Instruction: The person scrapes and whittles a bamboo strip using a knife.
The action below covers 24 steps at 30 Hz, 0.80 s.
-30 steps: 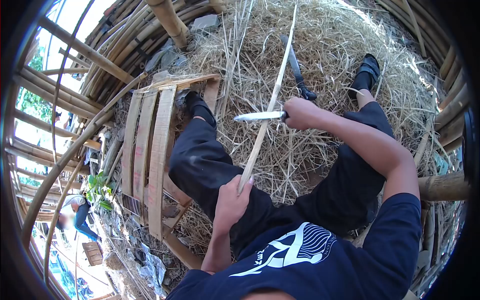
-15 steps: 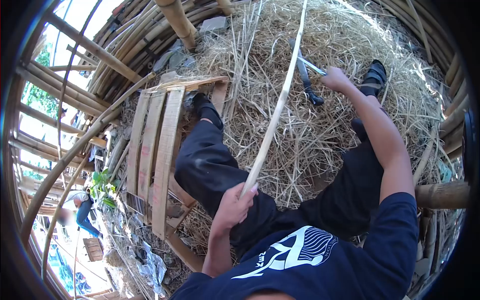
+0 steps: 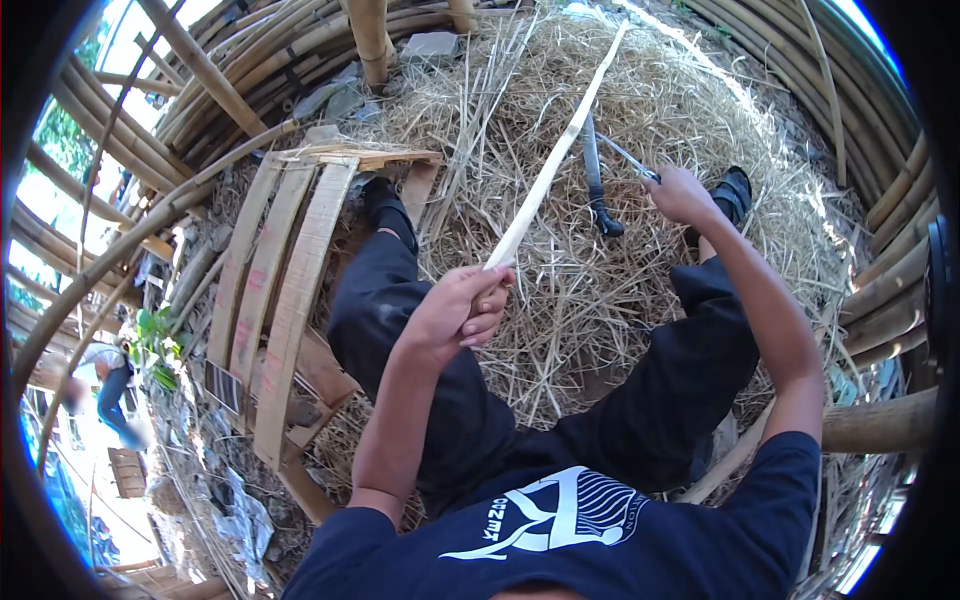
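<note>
My left hand (image 3: 465, 308) is wrapped round the near end of a long pale bamboo strip (image 3: 548, 172), which slants up and away over the shavings. In my right hand (image 3: 684, 195) is the handle of a knife (image 3: 630, 160), its thin blade pointing up and left, apart from the strip. A second tool, a long dark blade with a black handle (image 3: 596, 193), lies on the shavings between the strip and the knife.
Pale shavings (image 3: 560, 330) cover the ground between my legs. A wooden slatted crate (image 3: 300, 300) stands at the left. Bamboo poles (image 3: 885, 425) lie at the right, with more stacked behind. A person (image 3: 108, 385) is bent over at the far left.
My left hand has risen forward with the strip, away from my lap. My right hand first swept the knife forward and right, off the strip, and now sits slightly lower. The view has shifted.
</note>
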{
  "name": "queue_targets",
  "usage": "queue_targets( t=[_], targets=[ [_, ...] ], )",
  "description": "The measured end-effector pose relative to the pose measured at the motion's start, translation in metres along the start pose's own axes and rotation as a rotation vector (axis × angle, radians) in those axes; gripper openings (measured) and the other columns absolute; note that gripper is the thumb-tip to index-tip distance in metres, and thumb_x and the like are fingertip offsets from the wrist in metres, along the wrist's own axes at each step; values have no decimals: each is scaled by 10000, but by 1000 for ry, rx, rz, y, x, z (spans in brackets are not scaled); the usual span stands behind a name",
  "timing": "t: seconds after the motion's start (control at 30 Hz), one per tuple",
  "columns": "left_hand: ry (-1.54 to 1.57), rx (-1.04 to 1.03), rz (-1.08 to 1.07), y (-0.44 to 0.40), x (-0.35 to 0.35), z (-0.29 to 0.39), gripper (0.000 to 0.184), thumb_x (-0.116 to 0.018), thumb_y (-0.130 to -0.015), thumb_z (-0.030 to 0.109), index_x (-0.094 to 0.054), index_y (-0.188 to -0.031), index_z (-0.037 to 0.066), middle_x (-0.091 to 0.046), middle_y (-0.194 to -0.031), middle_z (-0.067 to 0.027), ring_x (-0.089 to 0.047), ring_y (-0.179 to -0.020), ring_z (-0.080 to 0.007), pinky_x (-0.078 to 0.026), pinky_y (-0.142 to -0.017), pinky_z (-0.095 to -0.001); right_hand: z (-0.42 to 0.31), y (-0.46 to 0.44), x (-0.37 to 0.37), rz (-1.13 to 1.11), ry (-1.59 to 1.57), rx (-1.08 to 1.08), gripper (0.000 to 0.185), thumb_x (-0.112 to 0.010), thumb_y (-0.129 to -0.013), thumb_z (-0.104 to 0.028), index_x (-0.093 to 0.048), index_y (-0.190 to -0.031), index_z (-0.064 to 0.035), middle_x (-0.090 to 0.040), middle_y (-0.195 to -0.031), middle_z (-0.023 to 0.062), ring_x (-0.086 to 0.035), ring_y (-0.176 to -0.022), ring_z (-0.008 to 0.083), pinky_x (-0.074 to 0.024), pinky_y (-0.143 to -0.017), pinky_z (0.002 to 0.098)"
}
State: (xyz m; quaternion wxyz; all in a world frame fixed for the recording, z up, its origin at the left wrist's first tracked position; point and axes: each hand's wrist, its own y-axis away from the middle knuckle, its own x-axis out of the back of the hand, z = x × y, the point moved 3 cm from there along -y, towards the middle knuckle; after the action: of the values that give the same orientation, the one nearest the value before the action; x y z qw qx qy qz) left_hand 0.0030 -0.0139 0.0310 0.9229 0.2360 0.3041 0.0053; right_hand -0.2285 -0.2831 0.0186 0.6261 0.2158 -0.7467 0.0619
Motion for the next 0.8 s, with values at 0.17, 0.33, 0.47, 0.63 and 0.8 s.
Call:
queue_targets(
  t=[0.17,0.33,0.47,0.63,0.8],
  targets=[
    [-199,-10,78,-20,0,-4,192,-547,-956,222,-529,-906,37,-414,-569,52,-336,-367,-13,-284,-310,-186,-29,22,-5,119,-157,73,451,-470,-949,-385,-607,-929,45,-634,-868,273,-611,-853,430,-462,-770,491],
    [-230,-30,124,-25,-8,-20,211,-604,-928,219,-507,-826,61,-436,-568,54,-341,-367,-5,-270,-318,-178,-75,66,-29,-130,-375,405,322,-471,-969,-303,-554,-914,4,-590,-726,229,-575,-701,411,-424,-644,473],
    [-211,-47,160,-26,-5,-29,216,-606,-925,220,-512,-820,57,-430,-558,53,-336,-363,-2,-267,-317,-177,-95,94,-43,-196,-397,606,241,-460,-976,-243,-503,-906,-16,-558,-686,227,-555,-686,430,-405,-606,493],
    [-212,-8,176,-24,-13,-31,211,-617,-920,217,-519,-836,50,-414,-558,58,-322,-364,6,-251,-313,-168,-90,95,-53,-137,-330,731,217,-470,-966,-237,-480,-898,-30,-556,-665,214,-558,-674,428,-401,-579,507],
    [-209,-15,119,-17,-17,-31,206,-634,-914,208,-526,-886,35,-396,-559,69,-302,-370,14,-260,-315,-162,-31,41,-54,-58,-343,395,303,-415,-998,-291,-529,-910,-25,-534,-610,191,-511,-545,330,-401,-530,429]
  ],
)
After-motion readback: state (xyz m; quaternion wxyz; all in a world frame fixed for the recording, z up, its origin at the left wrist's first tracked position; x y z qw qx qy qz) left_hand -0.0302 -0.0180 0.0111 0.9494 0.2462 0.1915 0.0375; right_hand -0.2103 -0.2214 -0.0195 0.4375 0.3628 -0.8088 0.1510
